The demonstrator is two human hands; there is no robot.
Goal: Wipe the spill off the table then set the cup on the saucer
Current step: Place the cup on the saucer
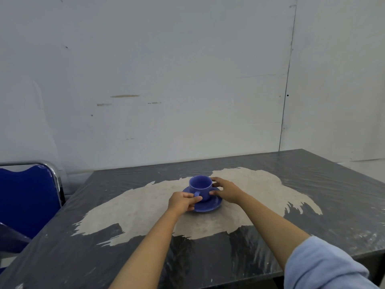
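Note:
A blue cup point(200, 185) stands upright on a blue saucer point(210, 206) near the middle of the dark table point(312, 236). My left hand point(180, 202) pinches the cup's handle on the near left side, over the saucer's rim. My right hand point(226, 189) has its fingers against the cup's right wall. The cup looks empty inside. No cloth and no wet spill show in the frame.
A large worn beige patch point(135, 209) covers the tabletop around the saucer. A blue chair with a chrome frame point(29, 197) stands at the table's left side. A pale wall point(166, 80) rises right behind the table's far edge.

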